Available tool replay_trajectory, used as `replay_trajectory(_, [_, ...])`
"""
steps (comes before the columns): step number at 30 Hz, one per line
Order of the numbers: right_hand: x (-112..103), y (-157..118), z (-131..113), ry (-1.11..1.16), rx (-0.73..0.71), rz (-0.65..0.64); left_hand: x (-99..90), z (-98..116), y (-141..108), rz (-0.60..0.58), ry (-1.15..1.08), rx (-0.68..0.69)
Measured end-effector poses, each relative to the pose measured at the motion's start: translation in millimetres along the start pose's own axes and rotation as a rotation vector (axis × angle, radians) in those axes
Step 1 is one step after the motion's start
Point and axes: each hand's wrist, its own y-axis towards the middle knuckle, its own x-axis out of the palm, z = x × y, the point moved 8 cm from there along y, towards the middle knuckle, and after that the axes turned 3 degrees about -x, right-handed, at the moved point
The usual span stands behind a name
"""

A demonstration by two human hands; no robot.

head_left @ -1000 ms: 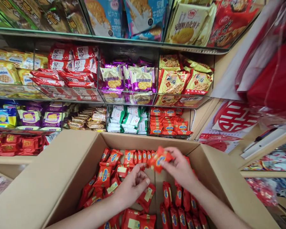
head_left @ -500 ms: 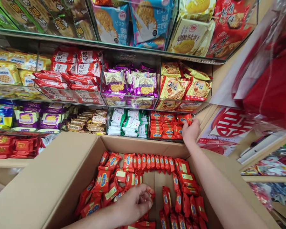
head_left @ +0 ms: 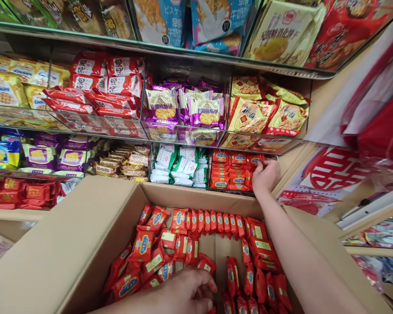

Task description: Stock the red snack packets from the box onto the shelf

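A cardboard box (head_left: 196, 194) holds many small red packets (head_left: 140, 245), some in a neat row at its back, others loose at the left. Over the packets in the box is my left hand (head_left: 191, 290), fingers curled but apart, with nothing seen in it. My right hand (head_left: 265, 174) reaches past the box's back edge to the shelf bin of red packets (head_left: 238, 170). Its fingers are closed at the right end of the stack, on a red packet (head_left: 256, 159) that they partly cover.
Above are shelves of wrapped biscuits, with purple packets (head_left: 205, 109) and yellow-red ones (head_left: 252, 115). White-green packets (head_left: 185, 165) lie left of the red bin. A red-and-white paper decoration (head_left: 337, 168) and red items in plastic hang at the right.
My left hand has moved lower and slightly right, uncovering a packet beside its fingers. My right hand stays at the bin, its packet now set back among the others. The view has shifted slightly.
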Motion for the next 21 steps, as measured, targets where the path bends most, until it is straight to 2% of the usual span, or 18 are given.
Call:
replay_trajectory(3, [0, 0, -5, 0.012, -0.054, 0.003, -2.7, 5, -4, 0.017, 0.074, 0.032])
replay_trajectory(5, [0, 2, -6, 0.025, -0.046, -0.004, -8.1, 17, -10, 0.042, 0.148, 0.097])
replay_trajectory(8, [2, 5, -6, 0.043, -0.025, -0.035, -21.2, 48, -20, 0.097, 0.254, 0.297])
replay_trajectory(11, [2, 8, -6, 0.064, -0.014, -0.056, -43.7, 84, -16, 0.244, 0.41, 0.47])
replay_trajectory(14, [3, 9, -7, 0.072, -0.001, -0.061, -74.5, 123, 15, 0.435, 0.636, 0.567])
replay_trajectory(17, [6, 11, -5, 0.031, 0.043, -0.096, -107.3, 162, 70, 0.539, 0.848, 0.612])
replay_trajectory(19, [11, 12, -4, -0.079, 0.073, -0.182, -133.9, 181, 109, 0.623, 0.958, 0.532])
replay_trajectory(21, [18, 14, -5, -0.217, 0.076, -0.299, -158.3, 193, 144, 0.685, 1.026, 0.392])
